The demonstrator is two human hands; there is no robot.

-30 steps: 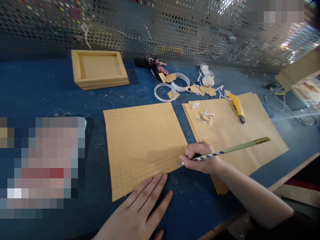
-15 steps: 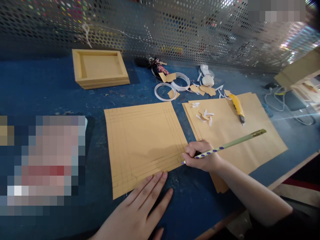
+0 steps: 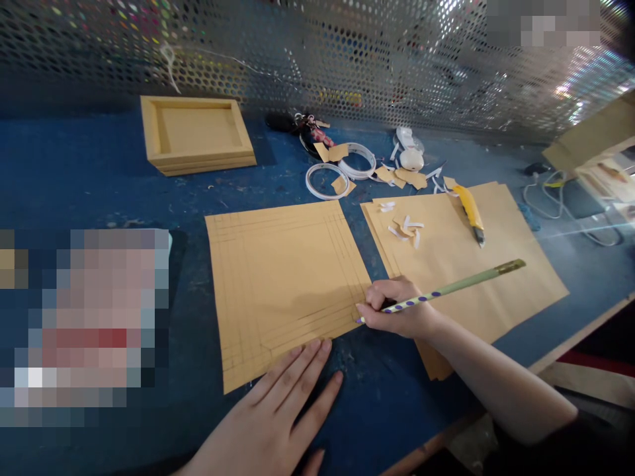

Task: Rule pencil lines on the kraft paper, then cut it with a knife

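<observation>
A brown paper sheet [image 3: 282, 277] ruled with pencil lines along its edges lies on the blue table [image 3: 89, 185]. My left hand [image 3: 278, 416] lies flat with fingers stretched out, its fingertips pressing the sheet's near edge. My right hand [image 3: 401, 309] is closed on a green pencil with purple dots [image 3: 446, 291]. The pencil tip touches the sheet's right near corner. To the right lies a stack of brown sheets [image 3: 466, 264], under my right wrist.
A yellow utility knife [image 3: 470, 213] and white paper scraps [image 3: 404, 228] lie on the stack. Behind are two white tape rings [image 3: 327, 182], a white tape dispenser [image 3: 411, 158], keys [image 3: 310, 132] and a shallow cardboard tray [image 3: 196, 134]. A perforated metal wall [image 3: 317, 59] closes the back. Cables [image 3: 560, 198] lie at right.
The pencil tip shifted slightly left along the sheet's near right corner, and the pencil's back end tilted a little. My left hand stayed in place.
</observation>
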